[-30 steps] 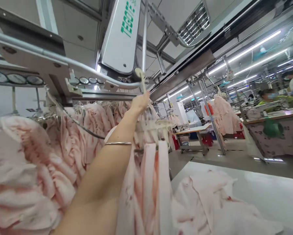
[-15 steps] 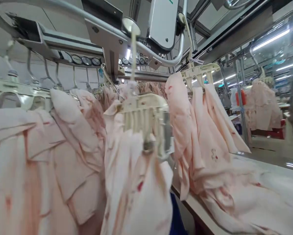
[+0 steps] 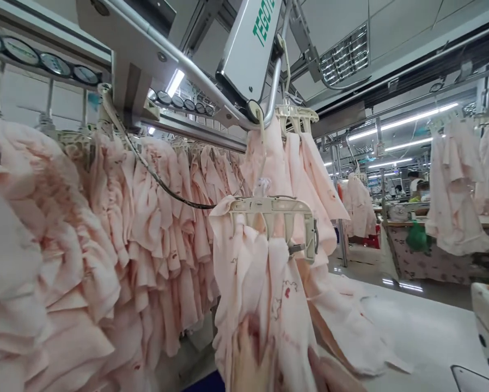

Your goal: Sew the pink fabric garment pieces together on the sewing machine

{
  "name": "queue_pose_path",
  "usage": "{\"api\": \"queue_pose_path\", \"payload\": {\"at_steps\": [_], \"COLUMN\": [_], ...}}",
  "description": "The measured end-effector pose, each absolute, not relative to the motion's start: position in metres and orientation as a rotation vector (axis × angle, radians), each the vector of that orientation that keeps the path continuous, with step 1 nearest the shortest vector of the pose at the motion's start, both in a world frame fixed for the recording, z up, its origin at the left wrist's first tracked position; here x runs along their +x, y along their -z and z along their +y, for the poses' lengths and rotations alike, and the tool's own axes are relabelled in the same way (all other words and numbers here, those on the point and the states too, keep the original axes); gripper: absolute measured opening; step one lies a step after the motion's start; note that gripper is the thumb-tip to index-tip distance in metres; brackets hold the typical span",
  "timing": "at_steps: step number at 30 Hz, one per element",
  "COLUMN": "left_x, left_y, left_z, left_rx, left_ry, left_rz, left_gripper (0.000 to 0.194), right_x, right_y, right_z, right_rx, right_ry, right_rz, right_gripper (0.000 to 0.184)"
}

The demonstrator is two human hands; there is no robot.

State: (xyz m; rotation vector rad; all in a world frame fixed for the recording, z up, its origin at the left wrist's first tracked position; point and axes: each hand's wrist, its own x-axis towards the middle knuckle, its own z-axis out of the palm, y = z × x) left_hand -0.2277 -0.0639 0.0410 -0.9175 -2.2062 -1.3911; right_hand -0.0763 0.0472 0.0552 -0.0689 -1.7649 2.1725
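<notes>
From my remote seat I see a long garment factory floor under strip lights, with a white table at lower right. Overhead runs a metal rail beside a white panel with green lettering. A dense row of pink garments hangs along the left. Just right of that row, a cream plastic clip hanger hangs below the rail, gripping a pink garment by its top edge. That garment hangs in front of another pink garment on a second hanger, whose lower part spreads onto the table. At the bottom of the view, my left hand lies against the lower front of the clipped garment. My right hand sits by its right edge, cut off by the frame. Both are blurred, so I cannot tell whether either is gripping.
</notes>
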Motion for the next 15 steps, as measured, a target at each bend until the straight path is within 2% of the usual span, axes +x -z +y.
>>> {"api": "queue_pose_path", "payload": {"at_steps": [2, 4, 7, 11, 13, 15], "left_x": [-0.244, -0.256, -0.275, -0.292, -0.294, -0.293], "left_y": [-0.035, -0.035, -0.033, -0.018, -0.012, -0.015], "left_z": [-0.072, -0.083, -0.101, -0.125, -0.14, -0.157], "left_rx": [-0.779, -0.649, -0.586, -0.746, -0.79, -0.781], "left_ry": [1.448, 1.503, 1.523, 1.614, 1.683, 1.751], "left_rz": [-2.223, -2.232, -2.291, -2.354, -2.349, -2.317], "left_gripper": [0.064, 0.066, 0.056, 0.026, 0.029, 0.037], "right_x": [-0.091, -0.1, -0.095, -0.066, -0.049, -0.034], "right_y": [-0.049, -0.04, -0.028, -0.023, -0.025, -0.031], "right_z": [0.047, 0.045, 0.042, 0.04, 0.042, 0.044], "right_rx": [-0.067, -0.086, -0.142, -0.24, -0.388, -0.493], "right_ry": [-2.251, -2.359, -2.465, -2.554, -2.502, -2.276], "right_rz": [-1.676, -1.547, -1.438, -1.436, -1.543, -1.716], "right_gripper": [0.052, 0.058, 0.048, 0.034, 0.036, 0.037]}}
